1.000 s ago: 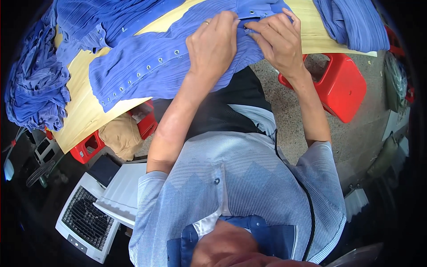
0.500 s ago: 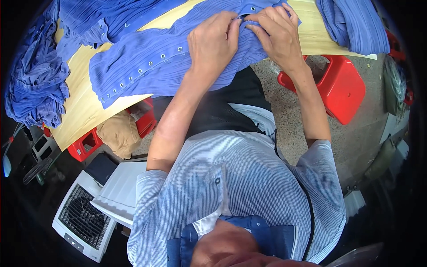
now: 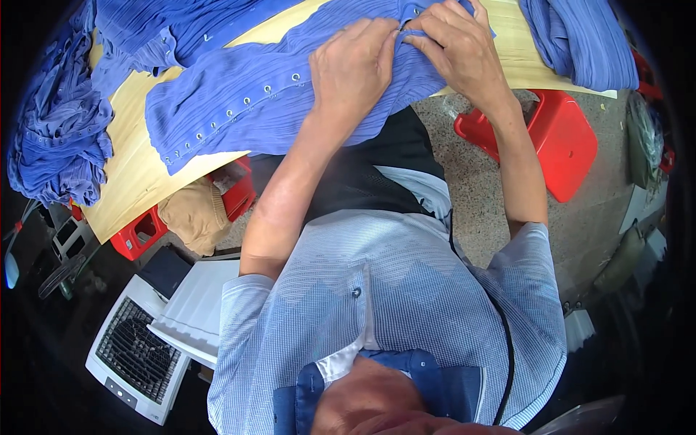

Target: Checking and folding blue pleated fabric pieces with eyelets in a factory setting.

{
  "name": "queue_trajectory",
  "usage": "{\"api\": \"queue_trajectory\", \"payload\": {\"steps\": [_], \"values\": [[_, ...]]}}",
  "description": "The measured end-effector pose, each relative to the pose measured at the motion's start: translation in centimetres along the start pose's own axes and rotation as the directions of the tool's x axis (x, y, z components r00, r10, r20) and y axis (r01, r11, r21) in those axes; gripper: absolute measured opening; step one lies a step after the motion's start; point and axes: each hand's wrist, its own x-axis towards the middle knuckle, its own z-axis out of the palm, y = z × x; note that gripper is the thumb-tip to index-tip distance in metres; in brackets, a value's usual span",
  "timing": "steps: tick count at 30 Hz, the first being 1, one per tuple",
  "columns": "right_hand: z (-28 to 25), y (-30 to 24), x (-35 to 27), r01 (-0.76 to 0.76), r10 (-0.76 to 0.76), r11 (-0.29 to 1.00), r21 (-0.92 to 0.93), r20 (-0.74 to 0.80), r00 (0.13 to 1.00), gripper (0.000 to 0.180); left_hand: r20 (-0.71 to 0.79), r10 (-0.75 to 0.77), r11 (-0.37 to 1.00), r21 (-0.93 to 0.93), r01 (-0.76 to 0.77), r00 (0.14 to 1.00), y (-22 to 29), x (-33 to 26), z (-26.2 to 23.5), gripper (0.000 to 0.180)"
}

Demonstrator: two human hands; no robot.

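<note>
A blue crinkled garment [image 3: 217,80] lies across the yellow table [image 3: 130,159], with a row of round metal eyelets or snaps along its front strip. My left hand [image 3: 351,69] is closed, pinching the strip's edge between thumb and fingers. Close beside it, my right hand [image 3: 460,58] pinches the same strip, thumb below and fingers above. Between the two sets of fingertips the fabric is drawn up a little. One more round metal fitting [image 3: 416,11] shows just beyond the hands. The fingers hide what exactly lies between them.
More blue garments are heaped at the left [image 3: 61,138] and far left, and a folded blue stack [image 3: 580,47] lies at the right. Red stools [image 3: 569,148] stand below the table, one with a tan cloth [image 3: 194,217]. A white air cooler [image 3: 138,351] stands lower left.
My right hand has shifted slightly right and tilted, its fingers curling further over the fabric. The left hand stays nearly in place, still pinching the strip.
</note>
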Motion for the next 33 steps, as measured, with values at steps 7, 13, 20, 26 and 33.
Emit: {"api": "queue_trajectory", "payload": {"steps": [7, 13, 20, 26, 33], "values": [[-2.6, -5.1, 4.3, -0.223, 0.427, 0.847, -0.482, 0.367, 0.826, 0.012, -0.007, 0.025, 1.0, 0.016, -0.025, 1.0, 0.0, -0.1, 0.0, 0.01], [-2.7, -5.5, 5.7, -0.217, 0.486, 0.822, -0.527, 0.449, 0.75, 0.011, -0.041, 0.043, 0.999, 0.003, -0.043, 0.998, 0.0, -0.4, 0.1, 0.012], [-2.5, -5.5, 5.8, -0.223, 0.513, 0.804, -0.552, 0.452, 0.73, 0.011, -0.034, 0.05, 0.999, 0.007, -0.05, 0.998, 0.1, -0.5, 0.0, 0.013], [-2.8, -5.8, 6.2, -0.26, 0.54, 0.801, -0.539, 0.463, 0.703, 0.012, -0.048, 0.005, 0.999, -0.034, -0.006, 0.999, 0.0, -0.5, 0.1, 0.013], [-2.7, -5.6, 6.2, -0.252, 0.536, 0.803, -0.54, 0.47, 0.702, 0.011, -0.025, 0.052, 0.998, 0.02, -0.052, 0.998, -0.1, -0.6, 0.1, 0.018]]}}
